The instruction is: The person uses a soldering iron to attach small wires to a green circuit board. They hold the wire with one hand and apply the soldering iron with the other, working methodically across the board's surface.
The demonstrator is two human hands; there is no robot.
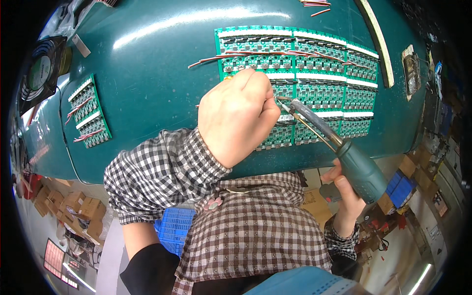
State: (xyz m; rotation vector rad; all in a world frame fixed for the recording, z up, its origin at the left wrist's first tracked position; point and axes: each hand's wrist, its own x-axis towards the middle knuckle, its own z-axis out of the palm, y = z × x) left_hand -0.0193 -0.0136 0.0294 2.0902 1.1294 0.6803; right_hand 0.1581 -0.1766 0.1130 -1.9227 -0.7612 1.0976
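My right hand (348, 195) grips the green handle of a soldering iron (363, 169) with a thin feed tube along its barrel. Its tip points left and meets the circuit boards just beside my left hand (236, 115). That hand is closed in a pinch above the boards, back of the hand upward; whatever its fingertips hold is hidden. Beneath lies a large block of green circuit boards (319, 93) in rows, with white strips and small metal parts. Red and white wires (260, 52) lie across the upper row.
A smaller circuit board panel (91, 113) with short wires lies at the left on the green table mat (152, 98). Beyond it stands a black fan (42, 71). At the right are a curved pale strip (377, 42) and a stained metal holder (411, 71). More cut wires (317, 6) lie at the far edge.
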